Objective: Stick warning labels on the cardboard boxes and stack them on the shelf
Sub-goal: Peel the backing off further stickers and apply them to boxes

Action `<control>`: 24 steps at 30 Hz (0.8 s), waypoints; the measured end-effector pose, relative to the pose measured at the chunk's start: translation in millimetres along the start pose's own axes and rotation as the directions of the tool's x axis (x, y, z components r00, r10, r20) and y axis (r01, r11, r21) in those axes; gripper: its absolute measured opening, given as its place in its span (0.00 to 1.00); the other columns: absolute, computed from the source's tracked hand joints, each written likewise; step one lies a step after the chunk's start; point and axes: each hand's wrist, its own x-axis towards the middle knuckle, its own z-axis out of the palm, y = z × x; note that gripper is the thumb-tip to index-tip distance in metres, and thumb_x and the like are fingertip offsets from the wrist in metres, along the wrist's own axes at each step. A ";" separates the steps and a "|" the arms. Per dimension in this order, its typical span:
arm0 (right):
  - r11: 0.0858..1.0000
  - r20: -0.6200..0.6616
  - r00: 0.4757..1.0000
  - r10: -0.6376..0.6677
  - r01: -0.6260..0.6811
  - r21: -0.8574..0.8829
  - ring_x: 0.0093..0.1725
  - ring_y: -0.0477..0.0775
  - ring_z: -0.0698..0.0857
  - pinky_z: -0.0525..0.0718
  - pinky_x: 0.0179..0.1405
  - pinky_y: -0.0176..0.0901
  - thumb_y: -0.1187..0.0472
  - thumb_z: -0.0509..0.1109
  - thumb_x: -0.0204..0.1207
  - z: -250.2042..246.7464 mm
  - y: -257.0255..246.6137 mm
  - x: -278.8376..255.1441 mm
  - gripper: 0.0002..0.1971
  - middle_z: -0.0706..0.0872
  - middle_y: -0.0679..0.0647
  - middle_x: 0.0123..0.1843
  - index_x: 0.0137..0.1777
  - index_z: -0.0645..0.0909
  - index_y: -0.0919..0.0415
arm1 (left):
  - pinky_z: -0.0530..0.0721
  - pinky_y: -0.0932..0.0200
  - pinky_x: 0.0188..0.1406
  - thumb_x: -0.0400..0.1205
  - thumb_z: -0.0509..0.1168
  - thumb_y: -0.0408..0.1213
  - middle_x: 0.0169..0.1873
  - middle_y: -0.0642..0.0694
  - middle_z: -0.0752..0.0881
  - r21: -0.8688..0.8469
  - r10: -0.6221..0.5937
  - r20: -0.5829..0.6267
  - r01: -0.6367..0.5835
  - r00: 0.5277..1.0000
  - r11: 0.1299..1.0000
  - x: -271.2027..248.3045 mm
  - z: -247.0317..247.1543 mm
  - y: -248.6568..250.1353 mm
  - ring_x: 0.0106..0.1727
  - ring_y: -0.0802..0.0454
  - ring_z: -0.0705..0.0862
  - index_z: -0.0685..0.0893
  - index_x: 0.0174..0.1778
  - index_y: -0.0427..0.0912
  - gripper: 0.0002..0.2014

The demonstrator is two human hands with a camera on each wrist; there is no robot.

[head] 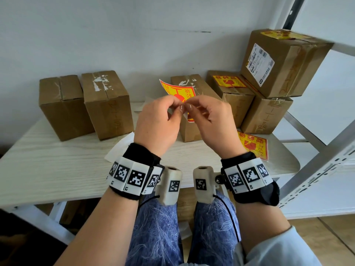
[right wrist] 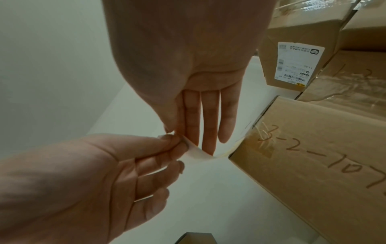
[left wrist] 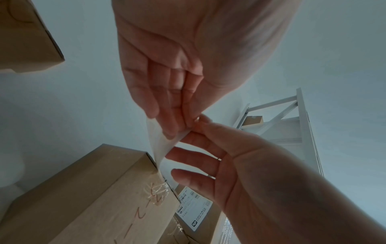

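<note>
Yellow-red warning label (head: 177,92), pinched at its edge by left hand (head: 156,123) and right hand (head: 213,122), above table (head: 57,166).

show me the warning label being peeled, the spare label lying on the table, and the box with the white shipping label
warning label (head: 173,91): head view, its yellow printed face above both hands.
spare label (head: 253,145): head view, its middle.
box with shipping label (head: 286,62): head view, its brown side.

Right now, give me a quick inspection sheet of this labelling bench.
Surface: pale wood-grain table, boxes along its back.
Job's things: warning label held above the table; middle box and two left boxes unlabelled; stacked boxes at right labelled; spare labels beside them.
Clutter: white backing paper.
Grippers: left hand and right hand pinch the label.
Cables: black cord by right wrist.
Surroundings: white wall, metal shelf frame.
</note>
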 end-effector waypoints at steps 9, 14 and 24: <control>0.986 -0.048 0.996 -0.078 0.070 -0.154 0.39 0.55 0.88 0.85 0.37 0.58 0.61 0.65 0.82 -0.7 -0.9 1.1 0.10 0.90 0.52 0.42 0.50 0.88 0.60 | 0.85 0.44 0.36 0.82 0.63 0.43 0.37 0.52 0.90 0.004 -0.018 -0.013 0.018 1.000 1.000 3.7 2.5 4.5 0.33 0.50 0.89 0.87 0.44 0.48 0.08; 0.987 -0.057 0.997 -0.048 0.039 -0.154 0.39 0.55 0.88 0.86 0.38 0.58 0.60 0.65 0.81 -1.0 0.1 2.7 0.09 0.90 0.51 0.42 0.49 0.87 0.60 | 0.85 0.45 0.37 0.82 0.64 0.43 0.37 0.53 0.89 0.023 -0.016 -0.010 0.016 1.000 1.000 5.2 4.5 6.4 0.34 0.50 0.89 0.87 0.44 0.49 0.06; 0.995 0.013 0.996 0.087 -0.088 0.052 0.41 0.51 0.89 0.88 0.42 0.61 0.53 0.66 0.83 -4.3 -0.5 3.1 0.09 0.89 0.46 0.40 0.50 0.85 0.56 | 0.85 0.41 0.35 0.81 0.63 0.41 0.37 0.51 0.89 -0.060 -0.011 0.000 0.011 1.000 0.998 5.2 2.3 5.2 0.32 0.48 0.89 0.86 0.42 0.47 0.07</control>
